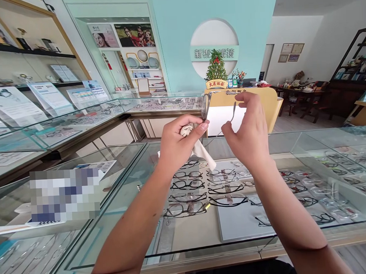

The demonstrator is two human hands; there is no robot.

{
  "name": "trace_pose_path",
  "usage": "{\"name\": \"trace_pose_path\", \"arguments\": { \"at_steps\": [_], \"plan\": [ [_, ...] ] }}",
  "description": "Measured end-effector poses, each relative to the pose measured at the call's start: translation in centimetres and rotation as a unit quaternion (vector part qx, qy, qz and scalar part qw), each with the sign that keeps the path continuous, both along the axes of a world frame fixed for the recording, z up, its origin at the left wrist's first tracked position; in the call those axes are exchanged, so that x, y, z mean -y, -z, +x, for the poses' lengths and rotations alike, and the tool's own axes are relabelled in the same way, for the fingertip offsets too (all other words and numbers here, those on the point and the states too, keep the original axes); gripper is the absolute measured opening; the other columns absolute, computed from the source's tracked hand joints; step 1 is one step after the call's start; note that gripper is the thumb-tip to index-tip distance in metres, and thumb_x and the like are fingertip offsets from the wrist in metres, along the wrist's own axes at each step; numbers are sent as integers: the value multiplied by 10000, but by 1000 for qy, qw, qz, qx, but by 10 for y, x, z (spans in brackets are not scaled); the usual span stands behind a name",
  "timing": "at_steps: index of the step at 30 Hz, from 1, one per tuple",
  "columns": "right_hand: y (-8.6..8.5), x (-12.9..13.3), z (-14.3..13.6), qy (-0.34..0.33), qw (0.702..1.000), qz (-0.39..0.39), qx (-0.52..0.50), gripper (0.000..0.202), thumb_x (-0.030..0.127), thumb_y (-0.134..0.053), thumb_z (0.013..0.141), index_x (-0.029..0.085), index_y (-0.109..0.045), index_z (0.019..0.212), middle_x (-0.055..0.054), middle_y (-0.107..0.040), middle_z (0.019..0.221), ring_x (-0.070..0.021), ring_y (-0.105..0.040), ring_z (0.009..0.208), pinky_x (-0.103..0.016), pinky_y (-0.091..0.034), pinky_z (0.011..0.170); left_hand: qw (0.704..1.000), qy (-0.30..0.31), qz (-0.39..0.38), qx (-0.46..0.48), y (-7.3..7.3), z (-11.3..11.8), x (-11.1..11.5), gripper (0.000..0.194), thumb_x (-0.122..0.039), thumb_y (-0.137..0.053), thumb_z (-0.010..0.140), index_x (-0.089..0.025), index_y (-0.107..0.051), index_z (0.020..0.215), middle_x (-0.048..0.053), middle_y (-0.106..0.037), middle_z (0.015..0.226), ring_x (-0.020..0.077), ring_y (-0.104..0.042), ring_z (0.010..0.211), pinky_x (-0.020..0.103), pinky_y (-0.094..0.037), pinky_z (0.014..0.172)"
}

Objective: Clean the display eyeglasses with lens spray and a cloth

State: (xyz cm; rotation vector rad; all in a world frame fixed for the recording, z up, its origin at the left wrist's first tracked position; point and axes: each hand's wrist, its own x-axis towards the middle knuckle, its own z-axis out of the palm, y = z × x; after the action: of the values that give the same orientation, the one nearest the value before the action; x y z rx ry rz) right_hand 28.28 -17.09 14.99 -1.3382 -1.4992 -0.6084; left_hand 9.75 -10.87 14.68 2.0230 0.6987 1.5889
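Both arms reach out above a glass display case. My left hand [183, 139] pinches a pair of eyeglasses [204, 107] by the lens side and also keeps a crumpled white cloth [207, 155] in its grip, one end hanging down. The glasses are held upright, their thin temples pointing to the right. Beside the temples, my right hand [248, 127] has its thumb and index finger apart, with a temple tip between them; whether the upper fingers touch the other temple is too fine to tell.
Below the hands, the glass display case [188, 245] holds rows of eyeglasses [188, 185] and a grey tray [243, 226]. Papers [101, 168] lie on the left counter. Farther off stand a yellow-topped desk [270, 108] and a potted plant [216, 65].
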Motion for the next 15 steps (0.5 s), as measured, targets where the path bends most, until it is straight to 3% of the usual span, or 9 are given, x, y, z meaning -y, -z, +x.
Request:
{"name": "trace_pose_path", "arguments": {
  "at_steps": [6,10,15],
  "plan": [
    [-2,2,-3,2,999,-41,-2,256,178,-544,944,241,-730,1110,-152,-751,1218,-396,-595,1221,-603,-470,1056,998,-17,-2,66,5,-2,-11,300,-579,-803,949,-283,-781,992,29,-860,1079,256,-793,1090,403,-619,926],
    [0,2,-3,7,999,-50,-10,197,235,-559,984,246,-752,1025,-139,-785,1151,-380,-617,1170,-592,-438,1068,994,-54,-1,93,6,-3,-16,353,-653,-727,985,-304,-749,1031,25,-846,1227,234,-781,1128,409,-632,947],
    [3,1,1,8,995,-97,-4,151,272,-605,1000,262,-733,921,-85,-813,946,-343,-681,1042,-654,-374,1182,991,-88,7,105,3,-5,-18,469,-784,-637,987,-328,-737,1035,14,-837,1245,219,-783,1127,395,-624,903]
  ]
}}
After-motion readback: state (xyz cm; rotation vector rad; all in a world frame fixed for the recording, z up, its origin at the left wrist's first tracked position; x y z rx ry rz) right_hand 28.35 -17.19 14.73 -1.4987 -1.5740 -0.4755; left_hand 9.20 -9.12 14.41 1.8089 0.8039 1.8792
